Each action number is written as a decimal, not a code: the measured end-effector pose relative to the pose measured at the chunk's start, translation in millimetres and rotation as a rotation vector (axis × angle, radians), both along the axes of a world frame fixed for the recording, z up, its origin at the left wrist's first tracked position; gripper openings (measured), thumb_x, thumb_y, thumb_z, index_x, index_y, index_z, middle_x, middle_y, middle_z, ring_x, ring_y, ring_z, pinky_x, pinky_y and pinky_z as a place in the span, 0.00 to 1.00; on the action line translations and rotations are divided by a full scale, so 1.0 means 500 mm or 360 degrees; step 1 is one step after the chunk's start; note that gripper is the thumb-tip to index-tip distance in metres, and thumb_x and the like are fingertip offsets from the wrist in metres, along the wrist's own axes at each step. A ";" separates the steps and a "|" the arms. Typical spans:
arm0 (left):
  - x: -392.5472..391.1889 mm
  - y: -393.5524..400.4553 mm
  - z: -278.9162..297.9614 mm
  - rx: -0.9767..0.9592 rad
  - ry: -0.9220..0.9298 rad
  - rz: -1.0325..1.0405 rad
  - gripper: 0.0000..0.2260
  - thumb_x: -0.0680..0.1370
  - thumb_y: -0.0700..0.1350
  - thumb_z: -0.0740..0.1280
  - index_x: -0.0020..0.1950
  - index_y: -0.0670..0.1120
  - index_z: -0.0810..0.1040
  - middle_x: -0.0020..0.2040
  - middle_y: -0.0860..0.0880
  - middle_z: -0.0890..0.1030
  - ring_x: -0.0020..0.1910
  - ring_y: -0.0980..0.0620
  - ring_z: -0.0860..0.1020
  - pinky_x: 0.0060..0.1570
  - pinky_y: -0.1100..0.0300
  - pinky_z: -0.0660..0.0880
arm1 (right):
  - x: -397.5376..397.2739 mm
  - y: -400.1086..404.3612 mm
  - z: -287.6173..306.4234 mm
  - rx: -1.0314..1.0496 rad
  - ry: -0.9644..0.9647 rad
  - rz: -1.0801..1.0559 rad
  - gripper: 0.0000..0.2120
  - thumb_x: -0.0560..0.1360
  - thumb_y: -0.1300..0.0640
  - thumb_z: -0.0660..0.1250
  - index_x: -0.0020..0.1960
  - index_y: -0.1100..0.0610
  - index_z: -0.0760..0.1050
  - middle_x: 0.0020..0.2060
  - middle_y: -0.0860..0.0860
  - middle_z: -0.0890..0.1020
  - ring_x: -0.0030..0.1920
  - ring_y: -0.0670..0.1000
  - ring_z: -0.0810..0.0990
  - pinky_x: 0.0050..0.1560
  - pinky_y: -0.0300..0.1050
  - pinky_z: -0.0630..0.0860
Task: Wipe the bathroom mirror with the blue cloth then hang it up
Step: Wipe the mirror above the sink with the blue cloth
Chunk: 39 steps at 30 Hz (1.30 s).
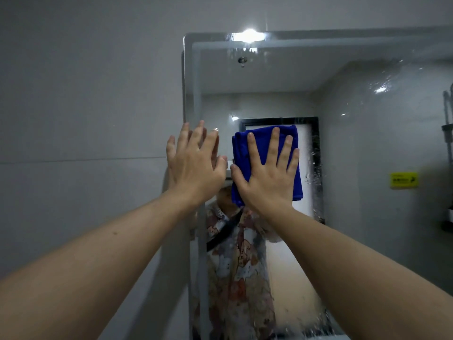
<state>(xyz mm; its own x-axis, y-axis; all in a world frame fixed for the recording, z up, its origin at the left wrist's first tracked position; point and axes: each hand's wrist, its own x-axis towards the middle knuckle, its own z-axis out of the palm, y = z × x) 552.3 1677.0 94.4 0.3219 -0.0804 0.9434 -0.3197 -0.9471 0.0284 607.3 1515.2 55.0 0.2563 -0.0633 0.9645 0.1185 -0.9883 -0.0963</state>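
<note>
Two hands [196, 165], one cloth [245, 148], one mirror [355, 143]

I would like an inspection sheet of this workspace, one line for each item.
Surface: mirror wet, droplets and streaks on the glass.
Job's things: blue cloth folded, pressed flat on the mirror.
Clutter: nothing seen.
Hands: right hand spread open on the cloth; left hand open, empty, at the mirror's left edge.
Cables: nothing seen.
Surroundings: grey tiled wall; yellow sticker and doorway in reflection.
</note>
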 end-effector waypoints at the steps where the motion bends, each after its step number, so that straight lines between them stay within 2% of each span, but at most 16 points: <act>1: 0.000 0.002 -0.011 -0.0002 0.0014 0.0002 0.30 0.79 0.58 0.59 0.80 0.52 0.62 0.82 0.47 0.57 0.82 0.43 0.50 0.78 0.39 0.47 | -0.002 0.000 -0.011 0.0000 0.0011 0.0001 0.39 0.80 0.29 0.46 0.84 0.44 0.38 0.82 0.60 0.38 0.81 0.65 0.36 0.79 0.68 0.37; 6: -0.001 0.004 -0.070 -0.0016 0.0015 -0.0027 0.29 0.79 0.57 0.61 0.79 0.52 0.63 0.82 0.47 0.58 0.82 0.43 0.51 0.78 0.39 0.48 | -0.011 0.004 -0.089 -0.0029 0.0044 0.0017 0.40 0.80 0.30 0.50 0.84 0.46 0.41 0.82 0.61 0.39 0.81 0.66 0.36 0.78 0.65 0.34; 11: -0.001 -0.002 -0.142 -0.0020 0.0040 -0.0046 0.28 0.80 0.55 0.61 0.79 0.52 0.64 0.82 0.47 0.59 0.82 0.43 0.51 0.78 0.38 0.47 | -0.017 0.004 -0.188 -0.0084 0.0075 0.0005 0.40 0.79 0.30 0.50 0.84 0.47 0.45 0.82 0.62 0.42 0.81 0.67 0.39 0.78 0.67 0.36; 20: -0.008 -0.017 -0.305 0.0034 0.0076 -0.0092 0.27 0.80 0.53 0.62 0.79 0.51 0.65 0.81 0.47 0.60 0.81 0.43 0.54 0.77 0.36 0.50 | -0.024 -0.006 -0.405 -0.0228 0.0071 0.0022 0.40 0.79 0.31 0.58 0.84 0.48 0.51 0.82 0.64 0.48 0.81 0.70 0.44 0.79 0.70 0.41; 29: -0.032 -0.035 -0.454 0.0013 0.0234 -0.0040 0.28 0.79 0.52 0.62 0.80 0.51 0.64 0.82 0.48 0.58 0.81 0.44 0.53 0.77 0.36 0.50 | -0.033 -0.004 -0.469 -0.0177 0.0113 0.0076 0.38 0.81 0.30 0.55 0.84 0.47 0.52 0.81 0.63 0.47 0.81 0.70 0.46 0.79 0.68 0.39; 33: -0.036 -0.030 -0.510 0.0074 0.0257 -0.0017 0.29 0.78 0.51 0.62 0.80 0.51 0.64 0.82 0.47 0.58 0.81 0.43 0.53 0.77 0.35 0.49 | -0.033 -0.009 -0.538 -0.0189 0.0125 0.0073 0.38 0.80 0.30 0.56 0.83 0.47 0.54 0.81 0.63 0.48 0.80 0.70 0.47 0.79 0.70 0.43; 39: -0.022 -0.027 -0.577 0.0175 0.0265 -0.0088 0.29 0.78 0.51 0.64 0.80 0.50 0.64 0.82 0.46 0.57 0.81 0.42 0.53 0.77 0.35 0.50 | -0.036 -0.009 -0.589 -0.0204 0.0141 0.0033 0.36 0.81 0.31 0.55 0.83 0.47 0.55 0.81 0.63 0.51 0.80 0.70 0.49 0.79 0.70 0.43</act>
